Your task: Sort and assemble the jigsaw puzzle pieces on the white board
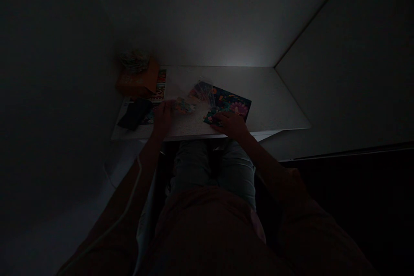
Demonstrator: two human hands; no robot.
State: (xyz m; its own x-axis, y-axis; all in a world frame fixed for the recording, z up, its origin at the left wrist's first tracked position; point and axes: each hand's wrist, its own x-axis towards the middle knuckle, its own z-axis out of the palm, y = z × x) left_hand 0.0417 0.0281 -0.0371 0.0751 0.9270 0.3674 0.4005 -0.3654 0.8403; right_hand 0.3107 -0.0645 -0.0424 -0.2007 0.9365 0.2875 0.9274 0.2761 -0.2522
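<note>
The light is very dim, so fine detail is lost. My left hand (163, 115) is over the left part of the white table, its fingertips at a colourful printed piece (185, 106). Whether they grip the piece or only touch it, I cannot tell. My right hand (230, 124) lies with fingers stretched leftward over the near edge of a dark, colourful picture sheet (230, 98). Beneath its fingertips a green patterned piece (209, 117) shows in part. Between the hands, a crinkled clear plastic bag (206, 94) rests partly on the sheet.
An orange box (139, 81) stands at the table's back left, with a pale crumpled bundle (135, 60) on top. Printed sheets (161, 90) lie beside it. A dark flat object (135, 113) is at the left front. Walls border the white table (274, 103) behind and right.
</note>
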